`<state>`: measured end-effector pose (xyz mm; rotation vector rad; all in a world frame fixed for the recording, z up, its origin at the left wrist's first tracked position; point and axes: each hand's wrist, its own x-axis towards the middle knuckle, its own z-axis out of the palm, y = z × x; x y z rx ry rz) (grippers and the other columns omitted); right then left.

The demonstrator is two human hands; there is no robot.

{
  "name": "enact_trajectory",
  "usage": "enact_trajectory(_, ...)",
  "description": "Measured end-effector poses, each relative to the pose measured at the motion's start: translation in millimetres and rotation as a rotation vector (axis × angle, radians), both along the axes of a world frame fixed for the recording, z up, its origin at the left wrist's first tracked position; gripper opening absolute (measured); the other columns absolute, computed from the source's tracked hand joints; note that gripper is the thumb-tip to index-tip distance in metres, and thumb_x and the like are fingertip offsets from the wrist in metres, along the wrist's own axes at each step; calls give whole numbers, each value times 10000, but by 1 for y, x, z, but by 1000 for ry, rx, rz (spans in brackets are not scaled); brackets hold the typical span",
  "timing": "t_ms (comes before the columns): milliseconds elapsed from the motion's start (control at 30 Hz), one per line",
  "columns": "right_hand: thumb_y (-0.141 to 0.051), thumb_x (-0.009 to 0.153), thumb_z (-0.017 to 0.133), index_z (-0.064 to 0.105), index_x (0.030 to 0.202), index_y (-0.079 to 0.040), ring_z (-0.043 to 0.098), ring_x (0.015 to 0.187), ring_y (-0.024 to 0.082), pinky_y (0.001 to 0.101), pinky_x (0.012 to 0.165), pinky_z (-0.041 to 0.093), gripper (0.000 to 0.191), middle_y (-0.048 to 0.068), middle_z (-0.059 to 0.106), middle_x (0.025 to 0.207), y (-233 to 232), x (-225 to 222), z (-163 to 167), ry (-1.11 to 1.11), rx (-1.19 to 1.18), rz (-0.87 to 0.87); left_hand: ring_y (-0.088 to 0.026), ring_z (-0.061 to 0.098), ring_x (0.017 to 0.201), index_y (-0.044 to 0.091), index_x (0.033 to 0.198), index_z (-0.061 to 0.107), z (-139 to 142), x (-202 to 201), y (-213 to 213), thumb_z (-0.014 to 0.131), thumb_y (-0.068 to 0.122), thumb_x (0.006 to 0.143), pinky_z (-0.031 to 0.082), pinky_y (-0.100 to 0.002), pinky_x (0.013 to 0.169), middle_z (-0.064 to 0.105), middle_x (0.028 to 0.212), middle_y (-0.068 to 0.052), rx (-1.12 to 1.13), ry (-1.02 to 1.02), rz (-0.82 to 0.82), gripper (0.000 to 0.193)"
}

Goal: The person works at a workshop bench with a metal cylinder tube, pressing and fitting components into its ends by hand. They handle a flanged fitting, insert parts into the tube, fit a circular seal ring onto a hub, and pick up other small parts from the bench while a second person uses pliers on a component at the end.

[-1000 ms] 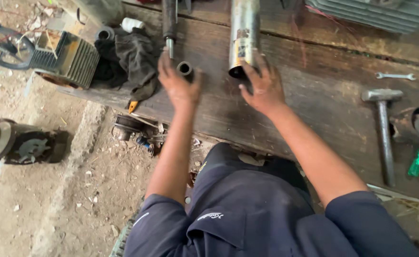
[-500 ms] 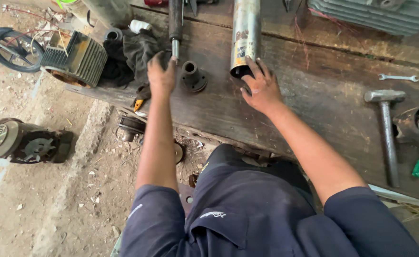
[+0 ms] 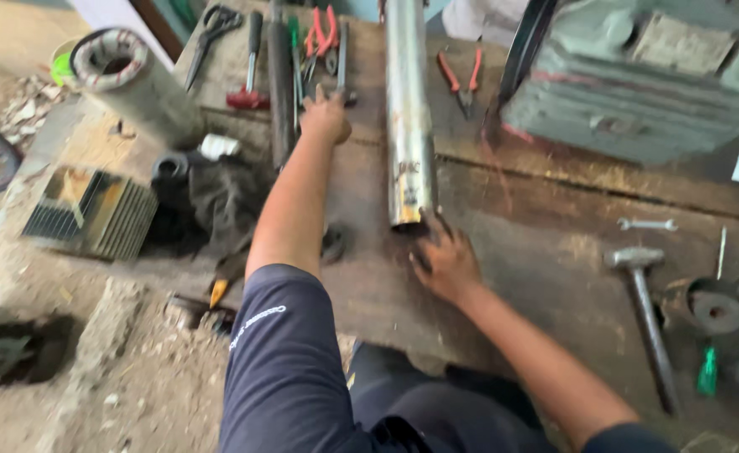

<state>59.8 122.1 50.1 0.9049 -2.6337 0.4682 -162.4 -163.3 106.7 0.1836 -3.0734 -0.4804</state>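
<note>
Steel tube [image 3: 407, 126] is lying lengthwise on the wooden worktop [image 3: 537, 218], its open near end pointing back toward the person. The right hand [image 3: 445, 264] is resting at that end with fingers spread, the fingertips touching the rim and gripping nothing; to my eye it is steadying the tube, not lifting it.

The left hand [image 3: 326, 117] is stretching far across the worktop to the row of tools at the back. It is hovering over or touching the spot between the long dark rod [image 3: 279, 84] and the red-handled pliers [image 3: 323, 38]. Only its back and a raised thumb are showing, so I cannot tell whether the fingers are closing on anything.

As I judge it, the step in hand is a reach for a tool while the tube is being kept in place. The tools are lying close together and parallel. Picking one would call for singling out a handle without dragging its neighbours, and for keeping the right fingers clear of the tube's raw edge.

Orange-handled pliers [image 3: 460, 75] are lying just right of the tube. A hammer [image 3: 646, 319] and a small spanner [image 3: 646, 224] are sitting well apart to the right. A dark cloth [image 3: 218, 197] is bunching up near the left forearm.
</note>
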Motion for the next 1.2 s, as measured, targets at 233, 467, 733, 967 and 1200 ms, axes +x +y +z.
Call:
enact_trajectory(233, -276, 804, 785, 727, 941, -113, 475, 1359, 437, 526, 1063, 459, 220, 182, 480, 1516, 1, -10, -1, -1, -125, -32, -545, 390, 1389, 208, 1464, 492, -26, -58, 7, 636, 173, 889, 401, -543, 1134, 399, 1585, -164, -49, -170, -21, 594)
enact_trajectory(467, -297, 808, 796, 728, 919, -121, 457, 1374, 452, 536, 1083, 438, 218, 182, 491, 1519, 1, -6, -5, -42, -126, -45, -411, 512, 1335, 217, 1390, 586, -52, -42, 41, 615, 129, 863, 439, -490, 1095, 547, 1455, -160, -46, -188, -235, 536)
enact_trajectory(733, -301, 799, 804, 704, 1177, -103, 490, 1354, 406, 533, 1069, 436, 439, 175, 506, 1506, 16, 9, 19, -87, -218, -10, -440, 482, 1335, 81, 1460, 509, -37, 10, 36, 734, 190, 836, 402, -462, 1114, 544, 1414, -259, 293, 149, -332, 672)
enact_trajectory(967, -254, 845, 793, 683, 1253, -107, 587, 1278, 409, 494, 1052, 490, 447, 168, 606, 1395, 76, 82, 19, -26, -317, -50, -389, 569, 1295, 41, 1406, 578, 12, 178, -29, 793, 272, 860, 454, -450, 1083, 617, 1383, -225, 358, 307, -162, 631)
enact_trajectory(1200, -230, 876, 782, 699, 1176, -107, 630, 1182, 407, 493, 1022, 521, 335, 156, 660, 1274, 129, 158, -20, -23, -373, -168, -280, 654, 1174, 49, 1480, 501, -72, 314, -44, 841, 248, 848, 535, -369, 1006, 662, 1320, -163, 719, 385, 165, 744)
